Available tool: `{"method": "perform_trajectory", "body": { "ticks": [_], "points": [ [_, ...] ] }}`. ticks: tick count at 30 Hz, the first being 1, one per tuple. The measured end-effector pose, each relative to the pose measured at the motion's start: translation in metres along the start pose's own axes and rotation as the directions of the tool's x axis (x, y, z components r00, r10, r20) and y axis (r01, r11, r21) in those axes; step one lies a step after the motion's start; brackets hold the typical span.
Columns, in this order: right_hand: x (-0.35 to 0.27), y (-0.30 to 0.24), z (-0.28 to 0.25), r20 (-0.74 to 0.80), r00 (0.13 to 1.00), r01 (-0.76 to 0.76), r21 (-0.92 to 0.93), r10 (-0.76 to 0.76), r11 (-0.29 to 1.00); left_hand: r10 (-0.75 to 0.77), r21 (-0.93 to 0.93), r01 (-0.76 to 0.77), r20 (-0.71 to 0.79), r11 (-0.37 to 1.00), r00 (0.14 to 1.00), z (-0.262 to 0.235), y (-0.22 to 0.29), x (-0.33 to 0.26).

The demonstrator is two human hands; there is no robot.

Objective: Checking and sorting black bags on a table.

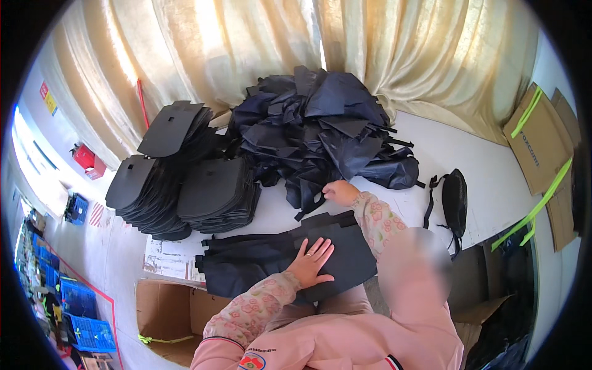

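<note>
The left hand (311, 260) lies flat, fingers spread, on a dark bag piece (283, 262) at the near edge of the white tabletop (468, 166); its grip is open and only presses down, closing on nothing. The right hand (339, 191) reaches further away, to the foot of a loose heap of dark bags (327, 126). Its fingers are bent at the edge of the heap, but I cannot tell if they already close on something or only touch the cloth.

About progress, my judgement is this: three stacks of flat black panels (185, 179) stand ordered on the left side of the tabletop, and some flat pieces lie under the left hand, so a part of the work looks done. The heap at the back is large and not sorted, so it seems much remains.

About room: the flat bag piece reaches over the near edge of the tabletop, toward the person's lap, so it could slide off if the pressing hand lifts. The stacks stand close together and near the left edge. Between the stacks and the bag piece a strip of tabletop is visible. To the right there is more free surface, with only a small black pouch with straps (453, 200) lying near the right edge. Behind the heap hangs a pale curtain (259, 43). An open cardboard box (172, 308) stands below the near edge, and flat cartons (542, 148) lean at the far right.
</note>
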State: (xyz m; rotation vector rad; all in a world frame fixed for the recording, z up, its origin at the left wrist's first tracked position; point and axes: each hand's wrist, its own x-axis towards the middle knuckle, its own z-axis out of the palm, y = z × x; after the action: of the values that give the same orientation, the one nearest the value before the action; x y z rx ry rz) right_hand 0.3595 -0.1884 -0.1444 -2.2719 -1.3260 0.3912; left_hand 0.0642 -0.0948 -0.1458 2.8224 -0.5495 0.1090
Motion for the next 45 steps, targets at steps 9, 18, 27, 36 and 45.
{"method": "perform_trajectory", "body": {
  "ticks": [9, 18, 27, 36, 45],
  "points": [
    [-0.016, -0.011, -0.082, -0.688, 0.720, -0.078, 0.046, 0.089, 0.996, 0.010, 0.022, -0.011, 0.045, 1.000, 0.999, -0.004, 0.006, 0.003],
    [0.028, -0.037, -0.092, -0.624, 0.774, -0.380, -0.325, 0.106, 0.866, 0.016, -0.005, -0.016, 0.046, 1.000, 0.999, 0.000, 0.006, 0.005],
    [-0.066, -0.178, -0.020, -0.540, 0.684, 0.470, -0.189, -0.491, 0.862, -0.147, -0.626, 0.038, -0.123, 0.779, 0.982, -0.005, -0.013, 0.003],
    [-0.134, -0.216, -0.023, -0.605, 0.765, 0.486, 0.314, -0.223, 0.815, -0.792, -0.938, -0.287, -0.322, 0.194, 0.518, -0.075, -0.052, -0.005],
    [-0.130, -0.193, -0.048, -0.475, 0.873, 0.340, 0.756, 0.111, 0.559, -0.439, -0.830, -0.071, -0.363, 0.554, 0.821, -0.135, -0.047, -0.012]
  ]
}}
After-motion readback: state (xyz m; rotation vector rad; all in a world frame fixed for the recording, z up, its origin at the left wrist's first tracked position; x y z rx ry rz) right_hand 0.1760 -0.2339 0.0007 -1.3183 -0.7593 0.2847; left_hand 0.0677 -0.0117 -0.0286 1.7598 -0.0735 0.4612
